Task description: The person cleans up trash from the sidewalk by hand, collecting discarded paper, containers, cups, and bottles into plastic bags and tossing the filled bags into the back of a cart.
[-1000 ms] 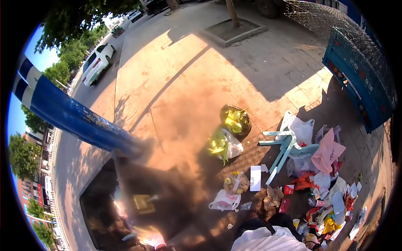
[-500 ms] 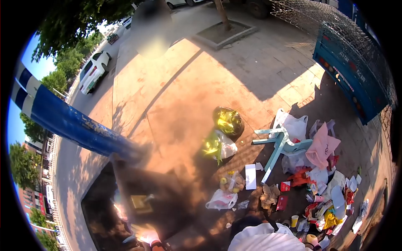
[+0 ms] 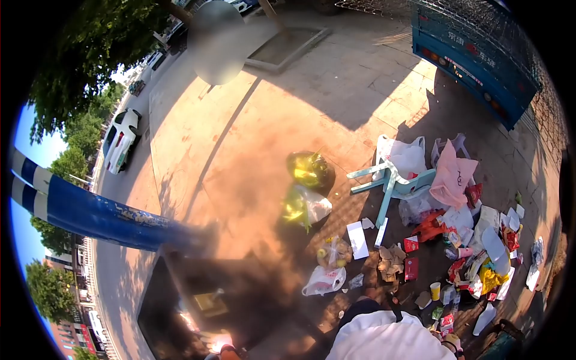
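Observation:
My left hand [image 3: 217,343] is low on the left, washed out by glare, by the opening of a large dark bin [image 3: 157,315]. Its fingers are too bright to tell whether they hold anything. A second bright patch glows just above it; what it is I cannot make out. Inside the bin lies a yellowish square piece [image 3: 210,303]. My right hand does not show. To the right on the paving are a white plastic bag [image 3: 324,281], a clear bag of round items [image 3: 334,252] and a white card [image 3: 357,240].
Two bags with yellow contents [image 3: 310,169] [image 3: 309,207] sit mid-pavement. A pale blue stool [image 3: 390,186] lies overturned beside a pink bag [image 3: 451,174] and scattered litter [image 3: 492,279]. A blue pole [image 3: 96,213] slants in from the left; a blue truck [image 3: 474,66] stands top right.
The view has turned, so the truck, stool and litter appear further up and left. The bin and my left hand sit slightly further right and lower. No hold or release is visible.

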A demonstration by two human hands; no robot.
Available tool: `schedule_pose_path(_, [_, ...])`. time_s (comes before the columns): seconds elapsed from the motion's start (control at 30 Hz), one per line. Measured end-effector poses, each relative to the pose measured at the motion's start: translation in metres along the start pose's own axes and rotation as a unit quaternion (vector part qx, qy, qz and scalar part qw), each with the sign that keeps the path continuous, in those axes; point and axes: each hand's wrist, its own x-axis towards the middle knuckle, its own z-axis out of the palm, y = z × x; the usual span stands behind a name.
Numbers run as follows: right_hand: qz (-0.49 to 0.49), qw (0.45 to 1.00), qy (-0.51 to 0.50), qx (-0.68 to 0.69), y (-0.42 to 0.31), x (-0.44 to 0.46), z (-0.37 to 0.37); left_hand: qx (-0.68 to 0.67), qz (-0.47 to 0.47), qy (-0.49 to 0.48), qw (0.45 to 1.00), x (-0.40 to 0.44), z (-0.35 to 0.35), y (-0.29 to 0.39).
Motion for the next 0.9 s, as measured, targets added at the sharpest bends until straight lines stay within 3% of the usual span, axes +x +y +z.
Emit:
schedule_pose_path(0.07, [-0.015,1.000,-0.003,-0.012,-0.008,-0.002,0.009,0.010,-0.026,-0.033,0.999,0.004,0.002,0.002])
schedule_pose_path(0.17, [-0.069,0.995,-0.026,-0.073,-0.009,-0.024,0.025,0.074,-0.033,0.027,0.996,-0.005,0.012,0.013])
schedule_pose_path(0.23, [-0.088,0.990,-0.032,-0.108,0.002,-0.043,0.029,0.055,-0.033,-0.020,0.998,-0.028,0.010,0.033])
schedule_pose_path(0.33, [-0.062,0.997,-0.025,-0.046,0.003,-0.060,0.032,0.023,0.124,-0.038,0.991,-0.056,0.050,0.058])
schedule_pose_path(0.37, [-0.052,0.998,-0.014,-0.012,0.004,-0.061,0.030,0.106,0.195,-0.080,0.972,-0.134,0.007,0.072])
schedule_pose_path(0.43, [-0.037,0.998,0.011,0.043,0.006,-0.063,0.024,0.059,0.317,0.012,0.946,-0.176,0.027,0.081])
schedule_pose_path(0.53, [-0.031,0.995,0.063,0.068,0.017,-0.058,-0.001,0.015,0.454,-0.013,0.891,-0.238,0.037,0.101])
schedule_pose_path(0.63, [-0.031,0.993,0.089,0.076,0.032,-0.059,-0.020,0.058,0.526,-0.043,0.847,-0.291,0.027,0.125])
schedule_pose_path(0.7, [-0.014,0.994,0.093,-0.048,0.045,-0.065,-0.032,0.032,0.551,-0.015,0.834,-0.307,0.033,0.136])
schedule_pose_path(0.77, [-0.039,0.984,0.169,-0.039,0.068,-0.070,-0.024,0.022,0.570,0.017,0.821,-0.327,0.028,0.139])
schedule_pose_path(0.8, [-0.075,0.984,0.161,-0.015,0.076,-0.074,-0.022,-0.001,0.614,0.067,0.786,-0.337,0.023,0.138])
schedule_pose_path(0.83, [-0.109,0.982,0.153,0.012,0.081,-0.076,-0.019,0.006,0.612,0.061,0.789,-0.340,0.023,0.141])
schedule_pose_path(0.87, [-0.070,0.990,0.081,-0.092,0.082,-0.073,-0.026,0.014,0.610,0.056,0.790,-0.341,0.019,0.148])
schedule_pose_path(0.9, [-0.046,0.993,0.089,-0.055,0.083,-0.078,-0.024,0.024,0.609,0.051,0.791,-0.342,0.016,0.154])
